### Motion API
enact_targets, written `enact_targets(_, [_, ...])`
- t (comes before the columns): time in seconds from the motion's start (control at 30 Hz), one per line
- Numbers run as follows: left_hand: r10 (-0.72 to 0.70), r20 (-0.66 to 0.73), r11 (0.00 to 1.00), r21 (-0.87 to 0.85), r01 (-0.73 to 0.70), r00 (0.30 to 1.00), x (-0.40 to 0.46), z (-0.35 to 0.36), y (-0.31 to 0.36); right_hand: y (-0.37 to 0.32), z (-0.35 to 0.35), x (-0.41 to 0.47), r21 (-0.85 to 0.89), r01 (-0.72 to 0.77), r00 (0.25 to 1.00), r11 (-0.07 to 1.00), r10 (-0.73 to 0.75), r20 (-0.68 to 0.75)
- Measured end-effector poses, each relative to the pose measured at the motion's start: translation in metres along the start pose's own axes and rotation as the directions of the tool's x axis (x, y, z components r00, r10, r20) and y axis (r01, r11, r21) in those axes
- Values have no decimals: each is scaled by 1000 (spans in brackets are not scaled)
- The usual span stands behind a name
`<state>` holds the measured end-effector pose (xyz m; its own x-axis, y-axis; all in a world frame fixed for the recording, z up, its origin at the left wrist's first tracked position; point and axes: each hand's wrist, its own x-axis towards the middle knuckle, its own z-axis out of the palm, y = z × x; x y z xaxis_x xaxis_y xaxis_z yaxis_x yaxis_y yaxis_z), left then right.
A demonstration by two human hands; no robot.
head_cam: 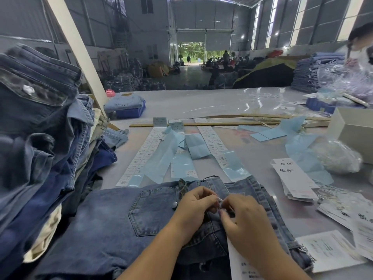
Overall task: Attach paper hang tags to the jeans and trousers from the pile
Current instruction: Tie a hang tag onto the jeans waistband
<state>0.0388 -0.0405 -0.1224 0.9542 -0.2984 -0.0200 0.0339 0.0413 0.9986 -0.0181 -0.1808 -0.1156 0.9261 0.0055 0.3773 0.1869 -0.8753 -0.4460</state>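
Here we see the jeans [125, 225] spread flat at the near edge of the table [201, 102], waistband away from us, so the belt loops lie within reach. Our left hand [193, 207] and right hand [242, 215] meet there, fingers curled, pinching a thin white fastener [219, 199], probably threading it. A stiff paper hang tag [242, 265] lies under the right wrist; the soft denim pile [40, 138] slumps along the left edge.

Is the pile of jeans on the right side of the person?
No, the pile of jeans is stacked on the person's left, while hang tags lie on the right of the table.
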Motion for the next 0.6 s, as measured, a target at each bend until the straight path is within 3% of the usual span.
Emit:
enact_targets(0.17, [20,-33,997,-74,-23,999,-1,-1,-6,3,10,-4,125,-52,984,991,73,-164])
enact_targets(0.37, [3,-33,991,-133,-7,999,0,-2,-10,6,12,-3,142,-13,989,990,33,-141])
enact_targets(0.53, [-24,-53,997,-71,20,998,4,-1,-12,9,15,-3,179,-25,987,984,52,-149])
enact_targets(0.6, [-102,-111,977,-198,78,989,8,-3,-13,8,15,-5,200,-41,984,979,74,-160])
